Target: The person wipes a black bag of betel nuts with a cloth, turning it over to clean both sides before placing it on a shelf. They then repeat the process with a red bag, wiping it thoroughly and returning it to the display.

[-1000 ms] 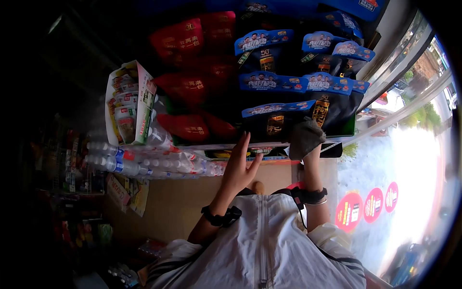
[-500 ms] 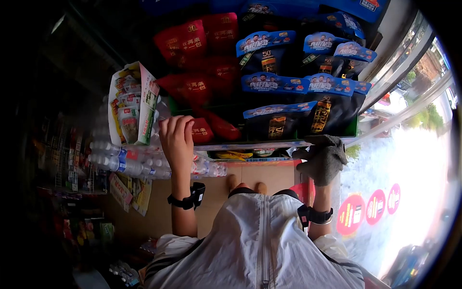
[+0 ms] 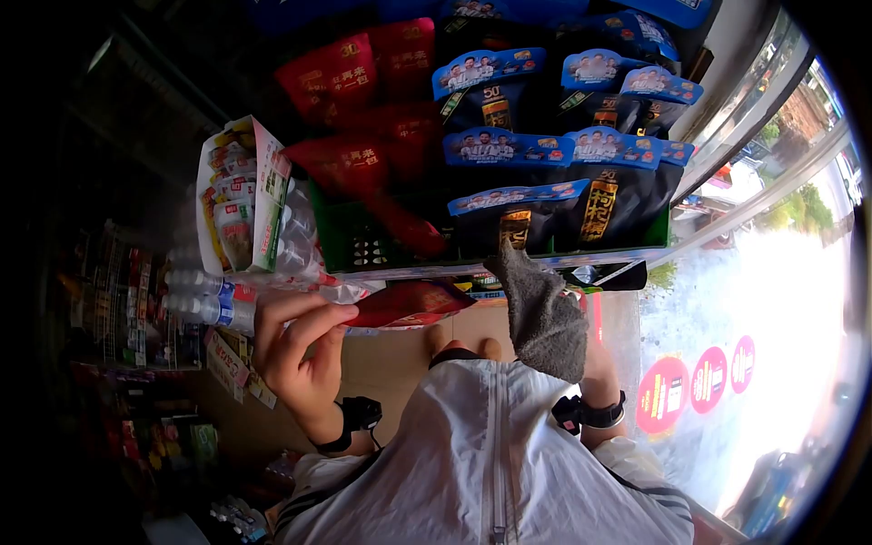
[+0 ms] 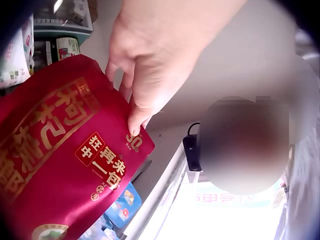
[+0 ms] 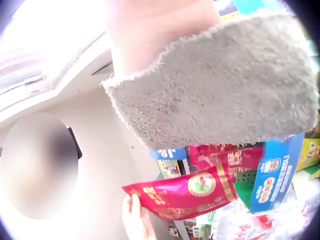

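Observation:
My left hand pinches a red packet by one end, thumb on its printed face near the corner. In the left wrist view the packet shows large gold lettering and lies at a slant under the hand. A grey terry cloth covers most of my right hand, whose fingers are hidden under it. The cloth fills the upper part of the right wrist view, with the red packet below it. Both hands are in front of the green display tray.
More red packets stand on the tiered rack, beside black packets with blue headers. A white carton of small sachets is at the left, above wrapped bottles. A bright glass pane is on the right.
My left hand moved from the black packets to the front red packet, then drew it out toward my body, uncovering green tray floor. The right hand with the cloth came down off the rack.

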Demonstrator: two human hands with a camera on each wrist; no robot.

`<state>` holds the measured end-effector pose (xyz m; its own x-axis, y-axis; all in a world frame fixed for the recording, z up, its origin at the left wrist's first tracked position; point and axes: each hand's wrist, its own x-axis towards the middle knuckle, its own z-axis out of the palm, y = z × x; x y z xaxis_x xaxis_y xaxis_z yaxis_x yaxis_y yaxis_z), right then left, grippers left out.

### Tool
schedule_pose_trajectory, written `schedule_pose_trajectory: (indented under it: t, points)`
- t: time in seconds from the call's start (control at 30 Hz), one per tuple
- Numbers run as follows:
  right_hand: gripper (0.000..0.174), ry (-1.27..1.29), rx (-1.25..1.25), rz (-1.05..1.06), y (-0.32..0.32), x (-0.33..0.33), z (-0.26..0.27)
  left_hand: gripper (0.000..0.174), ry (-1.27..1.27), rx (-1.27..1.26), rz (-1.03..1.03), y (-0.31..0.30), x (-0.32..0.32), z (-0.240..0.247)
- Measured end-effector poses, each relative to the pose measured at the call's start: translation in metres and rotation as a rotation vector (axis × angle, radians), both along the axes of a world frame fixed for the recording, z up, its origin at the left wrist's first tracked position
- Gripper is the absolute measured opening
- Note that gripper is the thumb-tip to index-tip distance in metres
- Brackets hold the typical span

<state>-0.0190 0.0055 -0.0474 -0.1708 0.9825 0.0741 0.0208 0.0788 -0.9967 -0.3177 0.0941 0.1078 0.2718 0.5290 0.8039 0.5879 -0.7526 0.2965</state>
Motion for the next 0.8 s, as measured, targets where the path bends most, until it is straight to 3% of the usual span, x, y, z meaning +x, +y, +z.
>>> schedule_pose_trajectory:
  t: [0.03,0.07,0.1,0.17,0.23,0.3,0.37,0.43,0.47,0.5,0.53,0.57,0.6,0.63,0.7,0.73,0.8]
  points:
    - [0.037,0.233,-0.123,0.039,-0.003,-0.003,-0.001,0.015,-0.003,-0.029,-0.029,-0.004,0.007,-0.003]
    - [0.036,0.148,-0.161,0.14,-0.002,-0.007,0.005,0.017,-0.005,-0.057,-0.067,-0.006,0.016,-0.007]
    - [0.036,0.147,-0.16,0.143,-0.001,-0.011,0.001,0.02,-0.007,-0.084,-0.106,-0.008,0.024,-0.013]
    - [0.041,0.22,-0.107,0.357,0.003,-0.018,-0.01,0.023,-0.067,-0.173,-0.129,-0.018,0.038,-0.023]
    - [0.046,0.229,-0.224,0.372,0.005,-0.019,-0.008,0.025,-0.076,-0.128,-0.137,-0.018,0.045,-0.024]
    - [0.046,-0.233,0.349,0.15,0.012,-0.025,-0.006,0.023,-0.175,-0.184,-0.162,-0.02,0.046,-0.027]
    - [0.052,-0.137,0.286,0.05,0.011,-0.038,0.016,0.021,-0.198,-0.216,-0.137,-0.022,0.05,-0.027]
    - [0.046,-0.381,0.11,-0.124,0.014,-0.047,0.052,0.019,-0.221,-0.247,-0.116,-0.021,0.052,-0.027]
    - [0.039,-0.218,0.214,-0.181,0.009,-0.043,0.016,0.017,-0.231,-0.23,-0.097,-0.019,0.053,-0.027]
    - [0.039,-0.221,0.21,-0.184,0.009,-0.041,0.009,0.016,-0.241,-0.215,-0.081,-0.017,0.054,-0.028]
    - [0.037,-0.419,0.361,-0.171,0.009,-0.038,0.004,0.019,-0.25,-0.168,-0.082,-0.014,0.05,-0.033]
    - [0.034,-0.618,0.51,-0.157,0.01,-0.034,0.001,0.036,-0.246,-0.152,-0.042,-0.013,0.043,-0.038]
    - [0.025,-0.778,0.608,-0.196,0.013,-0.031,-0.002,0.046,-0.397,-0.169,-0.041,-0.013,0.042,-0.043]
    - [0.025,-0.782,0.603,-0.206,0.015,-0.026,-0.002,0.055,-0.547,-0.186,-0.04,-0.012,0.043,-0.044]
    - [0.025,-0.934,0.556,-0.322,0.018,-0.02,-0.001,0.063,-0.537,-0.304,-0.067,-0.014,0.043,-0.046]
    - [0.023,-0.686,0.434,-0.467,0.012,-0.027,-0.001,0.064,-0.59,-0.534,-0.258,-0.014,0.044,-0.051]
    - [0.022,-0.672,0.457,-0.506,0.012,-0.028,-0.003,0.066,-0.612,-0.905,-0.543,-0.018,0.043,-0.074]
